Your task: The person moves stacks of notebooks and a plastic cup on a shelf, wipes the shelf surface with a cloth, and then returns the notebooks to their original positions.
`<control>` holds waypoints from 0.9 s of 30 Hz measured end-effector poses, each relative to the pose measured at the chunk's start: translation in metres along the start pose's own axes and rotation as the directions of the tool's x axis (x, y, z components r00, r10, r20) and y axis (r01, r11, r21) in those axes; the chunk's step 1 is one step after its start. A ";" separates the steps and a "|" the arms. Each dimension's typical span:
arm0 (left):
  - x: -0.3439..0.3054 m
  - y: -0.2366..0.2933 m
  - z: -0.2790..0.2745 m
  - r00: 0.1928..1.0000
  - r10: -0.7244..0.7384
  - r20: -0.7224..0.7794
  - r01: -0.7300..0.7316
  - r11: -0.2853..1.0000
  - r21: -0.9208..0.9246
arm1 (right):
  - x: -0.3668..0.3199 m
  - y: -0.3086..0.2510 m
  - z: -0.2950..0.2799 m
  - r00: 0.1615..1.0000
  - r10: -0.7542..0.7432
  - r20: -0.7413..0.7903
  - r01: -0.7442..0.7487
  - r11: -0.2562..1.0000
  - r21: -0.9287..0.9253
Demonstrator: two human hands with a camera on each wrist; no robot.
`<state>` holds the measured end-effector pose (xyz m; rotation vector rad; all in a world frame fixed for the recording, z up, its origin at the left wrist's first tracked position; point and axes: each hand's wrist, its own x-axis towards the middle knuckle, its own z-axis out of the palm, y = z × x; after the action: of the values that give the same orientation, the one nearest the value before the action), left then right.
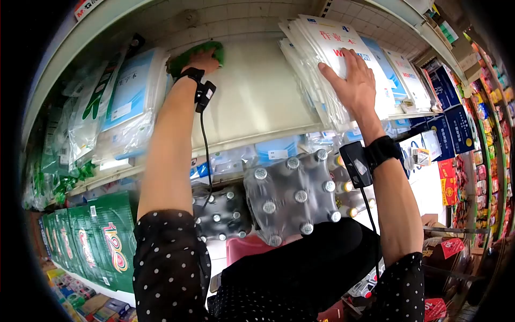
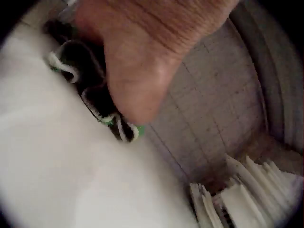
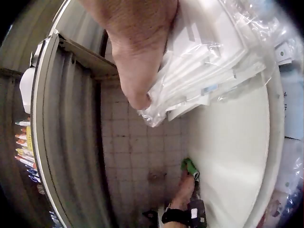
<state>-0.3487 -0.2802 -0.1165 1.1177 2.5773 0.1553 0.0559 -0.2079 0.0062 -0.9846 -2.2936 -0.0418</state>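
At the back left of the white shelf board, my left hand holds a bunched green cloth down against the surface. In the left wrist view the folds of the cloth show dark with pale edges, below the thumb; the fingers are hidden there. My right hand rests with fingers spread on a stack of workbooks in clear plastic sleeves. The right wrist view shows the plastic-wrapped stack beside the thumb, its lower edges over the shelf.
More plastic-wrapped workbooks stand on the left of the shelf. A tiled wall is behind it. Below are shrink-wrapped bottle packs and green cartons. Blue boxes are at the right.
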 end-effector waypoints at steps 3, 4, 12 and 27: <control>0.024 -0.014 -0.005 0.998 -0.053 -0.025 0.053 0.999 -0.012 | 0.000 0.001 -0.001 0.998 0.024 0.062 -0.023 0.999 -0.023; 0.032 -0.022 -0.010 0.999 0.010 -0.033 -0.011 1.000 -0.024 | 0.000 0.001 -0.003 0.998 0.014 0.058 -0.013 1.000 -0.015; 0.026 -0.018 -0.029 0.982 0.047 -0.185 -0.040 0.998 0.042 | -0.001 -0.004 -0.004 0.997 0.068 0.025 -0.068 0.998 -0.011; -0.176 0.025 0.016 0.633 0.735 -0.242 -0.687 0.678 0.262 | -0.004 0.001 0.004 0.998 0.044 -0.045 -0.044 0.999 0.003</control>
<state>-0.2133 -0.3917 -0.0810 2.3173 2.2460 0.3677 0.0565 -0.2092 0.0005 -1.0227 -2.2296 -0.0435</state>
